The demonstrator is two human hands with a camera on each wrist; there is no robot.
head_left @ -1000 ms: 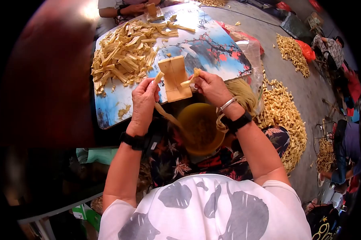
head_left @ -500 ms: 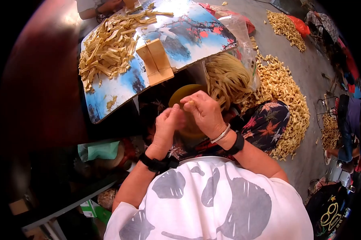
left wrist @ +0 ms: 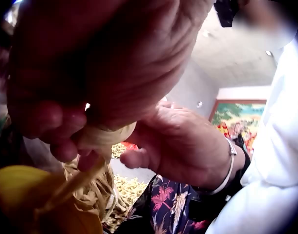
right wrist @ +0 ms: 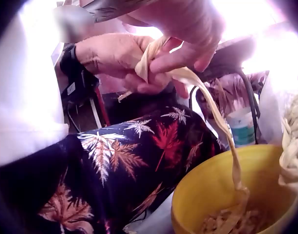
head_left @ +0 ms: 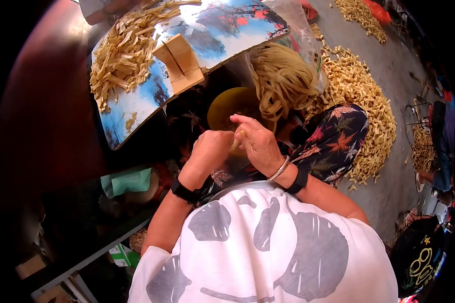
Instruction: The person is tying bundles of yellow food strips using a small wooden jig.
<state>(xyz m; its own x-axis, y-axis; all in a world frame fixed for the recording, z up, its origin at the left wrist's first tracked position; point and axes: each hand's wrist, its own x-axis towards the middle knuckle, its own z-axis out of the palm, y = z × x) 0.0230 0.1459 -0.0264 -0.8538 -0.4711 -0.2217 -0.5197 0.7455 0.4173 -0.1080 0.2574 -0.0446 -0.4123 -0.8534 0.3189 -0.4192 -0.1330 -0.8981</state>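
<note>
Close together over my lap, my left hand (head_left: 213,151) and right hand (head_left: 259,146) work on a long pale tan strip (right wrist: 210,95), soft and ribbon-like. The left hand curls its fingers round the strip, as the left wrist view shows. A folded end of it (right wrist: 148,58) lies between the two hands, and the right hand pinches it, with the index finger stretched out. From there the strip hangs down into a yellow bucket (right wrist: 258,168), where small tan pieces lie at the bottom. A small yellowish bit shows at the right thumb.
An L-shaped wooden block (head_left: 179,60) stands at the edge of the painted table (head_left: 159,93), beside a heap of flat yellow pieces (head_left: 124,60). A bundle of long strips (head_left: 283,76) lies right of the bucket. Small knotted pieces (head_left: 366,111) are heaped on the floor.
Both hands have come down from beside the wooden block to above my lap and drawn together, bringing the strip along. The table has shifted up and left in the head view.
</note>
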